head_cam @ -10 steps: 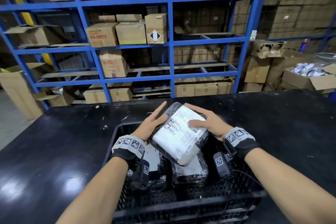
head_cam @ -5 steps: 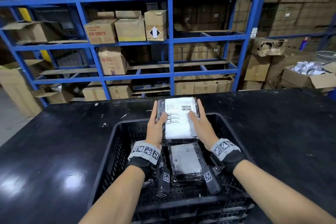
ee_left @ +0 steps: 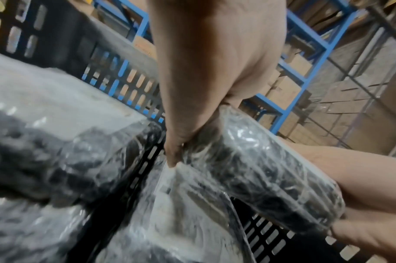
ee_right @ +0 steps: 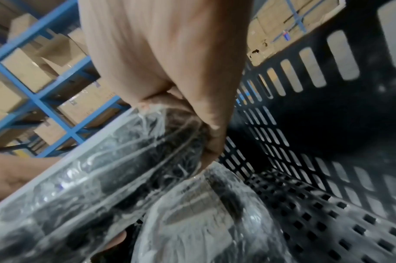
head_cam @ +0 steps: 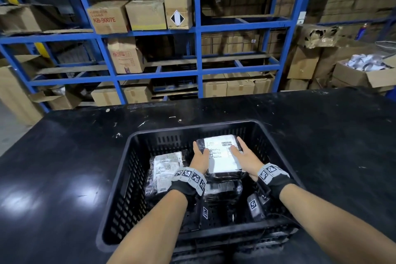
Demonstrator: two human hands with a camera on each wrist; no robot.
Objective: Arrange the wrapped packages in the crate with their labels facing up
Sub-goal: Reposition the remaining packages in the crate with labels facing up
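Observation:
A black slotted plastic crate (head_cam: 121,180) stands on the black table. Inside it I hold a film-wrapped package (head_cam: 221,157), white label up, between both hands. My left hand (head_cam: 199,155) grips its left edge and my right hand (head_cam: 243,154) its right edge, thumbs on top. In the left wrist view the left hand (ee_left: 181,142) clasps the package (ee_left: 260,169). The right wrist view has the right hand (ee_right: 192,115) clasping the package (ee_right: 102,178). It hangs low over another wrapped package (head_cam: 222,192). A third wrapped package (head_cam: 166,167) lies label up at the left.
The black table (head_cam: 64,156) spreads around the crate. Blue shelving (head_cam: 197,30) with cardboard boxes stands behind it. An open carton (head_cam: 364,70) of white items sits at the far right. Bare perforated crate floor (ee_right: 327,204) shows to the right of the packages.
The package was turned from a tilt to lie straight, label up, then went from above the crate's far rim down into the crate. Both hands stayed on its sides.

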